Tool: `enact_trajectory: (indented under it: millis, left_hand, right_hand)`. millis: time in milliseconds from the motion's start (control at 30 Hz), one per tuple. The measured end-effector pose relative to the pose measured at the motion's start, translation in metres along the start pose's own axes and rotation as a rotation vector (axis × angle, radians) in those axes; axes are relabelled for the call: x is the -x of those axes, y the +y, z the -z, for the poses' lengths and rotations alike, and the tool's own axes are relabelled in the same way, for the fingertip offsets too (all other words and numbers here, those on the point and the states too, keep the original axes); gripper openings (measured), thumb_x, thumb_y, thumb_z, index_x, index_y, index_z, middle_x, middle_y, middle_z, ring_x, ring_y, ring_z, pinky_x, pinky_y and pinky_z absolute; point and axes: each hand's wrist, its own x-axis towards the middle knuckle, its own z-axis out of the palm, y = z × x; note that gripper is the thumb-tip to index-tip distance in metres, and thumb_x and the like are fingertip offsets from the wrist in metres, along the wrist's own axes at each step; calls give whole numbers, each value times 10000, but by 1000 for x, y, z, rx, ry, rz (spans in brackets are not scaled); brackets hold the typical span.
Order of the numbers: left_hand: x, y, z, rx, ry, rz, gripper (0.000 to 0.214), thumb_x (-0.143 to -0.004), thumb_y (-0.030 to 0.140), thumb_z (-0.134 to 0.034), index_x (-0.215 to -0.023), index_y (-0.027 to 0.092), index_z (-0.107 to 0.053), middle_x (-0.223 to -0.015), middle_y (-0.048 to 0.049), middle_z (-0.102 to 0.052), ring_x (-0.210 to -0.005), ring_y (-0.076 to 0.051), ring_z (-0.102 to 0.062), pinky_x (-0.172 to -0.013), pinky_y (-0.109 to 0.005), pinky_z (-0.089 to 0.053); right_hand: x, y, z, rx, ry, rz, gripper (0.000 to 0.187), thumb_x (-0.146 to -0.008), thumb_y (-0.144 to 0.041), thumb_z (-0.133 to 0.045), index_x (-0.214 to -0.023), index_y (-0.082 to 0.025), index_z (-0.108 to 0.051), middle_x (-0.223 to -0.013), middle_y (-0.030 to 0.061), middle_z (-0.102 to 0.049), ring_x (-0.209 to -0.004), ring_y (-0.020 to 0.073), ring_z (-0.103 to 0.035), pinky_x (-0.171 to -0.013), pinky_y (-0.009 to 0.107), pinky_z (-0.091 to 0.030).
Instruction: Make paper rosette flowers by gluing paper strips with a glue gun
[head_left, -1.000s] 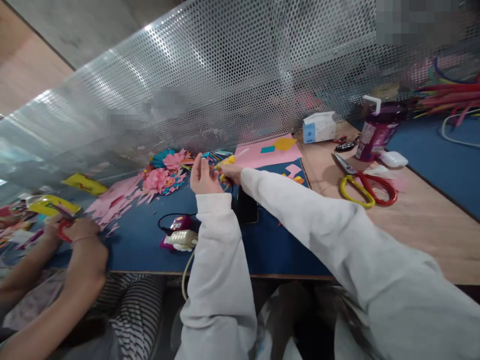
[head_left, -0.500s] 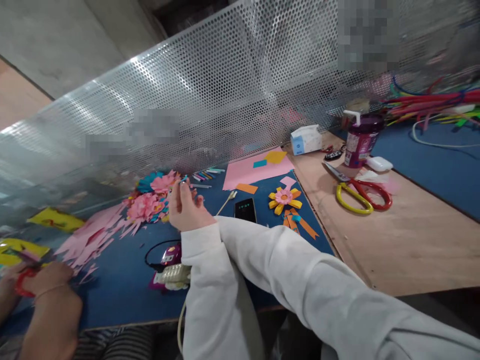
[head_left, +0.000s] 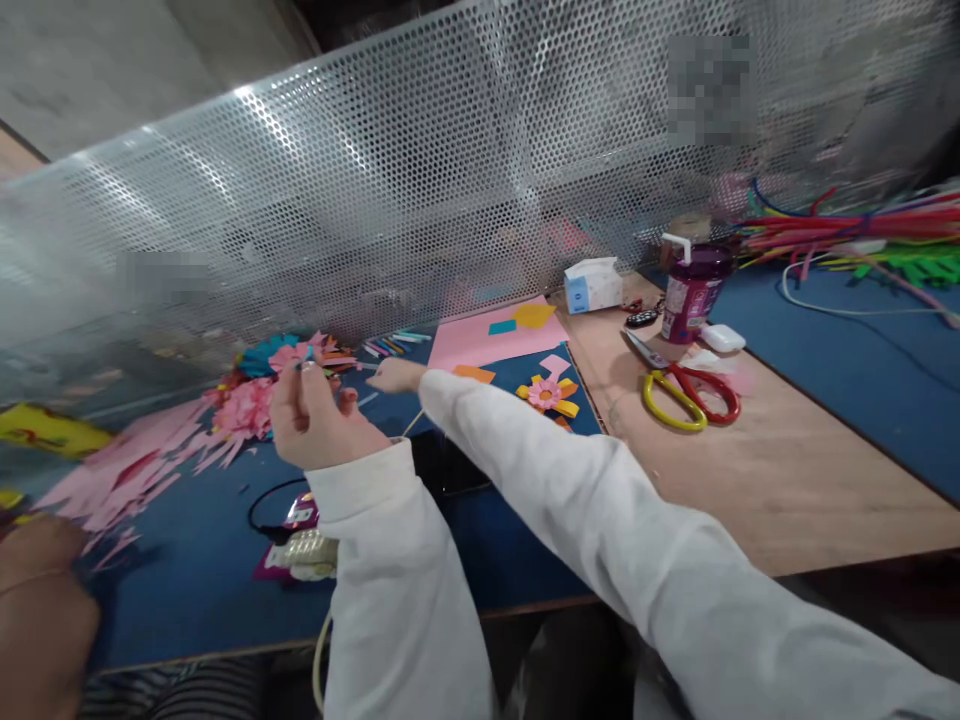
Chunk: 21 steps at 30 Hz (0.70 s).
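My left hand (head_left: 315, 418) is raised above the blue mat (head_left: 195, 560). Its fingers pinch a small teal piece (head_left: 307, 353) in front of the pink paper flowers (head_left: 247, 400). My right hand (head_left: 396, 376) reaches forward across the mat, low over it. It is close to a row of coloured sticks (head_left: 390, 345), and its fingers are too small and smeared to read. A thin pale stick (head_left: 412, 422) lies just under that wrist. A yellow and pink paper flower (head_left: 547, 393) lies to the right of my right arm.
A perforated metal screen (head_left: 420, 180) walls the far side. Pink paper (head_left: 495, 335), a tissue box (head_left: 592, 285), a purple bottle (head_left: 690, 290) and yellow and red scissors (head_left: 679, 390) lie further right. Pink scraps (head_left: 112, 480) spread at left. Another person's hand (head_left: 37, 600) is at bottom left.
My right hand, hidden behind the left arm half a second ago, now reaches forward to the coloured sticks. The left hand stays raised and pinched. The view has swung right.
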Motion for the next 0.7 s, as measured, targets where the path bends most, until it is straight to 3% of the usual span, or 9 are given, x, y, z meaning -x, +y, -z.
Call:
enact_trajectory:
  millis: [167, 267, 333, 433, 533, 700]
  left_hand:
    - [4, -1, -5, 61, 5, 74, 220, -748, 132, -582, -966, 126, -610, -912, -64, -680, -653, -79, -553, -504, -173, -377]
    - [16, -3, -12, 93, -40, 191, 213, -731, 105, -602, -939, 151, -606, -883, -34, -663, -651, -77, -558, -514, -176, -404]
    - [30, -8, -18, 137, -109, 315, 215, -718, 106, -628, -922, 165, -598, -845, -23, -660, -630, -74, -569, -533, -186, -439]
    - [59, -19, -25, 161, -262, 543, 216, -687, 111, -664, -878, 182, -591, -750, 3, -658, -612, -77, -602, -620, -225, -507]
    - [90, -30, -27, 201, -426, 728, 241, -619, 107, -727, -815, 170, -602, -697, 10, -657, -644, -90, -639, -716, -259, -536]
    - [120, -38, -21, 137, -528, 919, 243, -583, 86, -761, -764, 159, -615, -670, 7, -658, -649, -105, -650, -787, -313, -541]
  right_hand:
    - [12, 43, 77, 298, -26, -118, 277, -894, -336, -522, -1065, -126, -579, -993, 67, -629, -811, 146, -613, -720, 329, -516]
    - [45, 74, 125, 431, 21, -145, 287, -874, -319, -538, -981, -68, -626, -836, 100, -661, -707, 172, -612, -636, 293, -482]
    - [74, 94, 143, 505, 76, -155, 266, -851, -312, -562, -887, -64, -653, -743, 106, -658, -679, 189, -613, -633, 296, -463]
    - [116, 121, 144, 569, 166, -105, 220, -838, -299, -565, -787, -114, -672, -740, 95, -665, -730, 200, -613, -707, 307, -444]
    - [145, 142, 124, 592, 272, -20, 228, -831, -349, -560, -831, -153, -677, -881, 110, -673, -863, 223, -596, -818, 344, -422]
    - [155, 165, 92, 575, 367, 100, 232, -774, -356, -619, -871, -150, -664, -1023, 131, -628, -1067, 271, -509, -953, 414, -347]
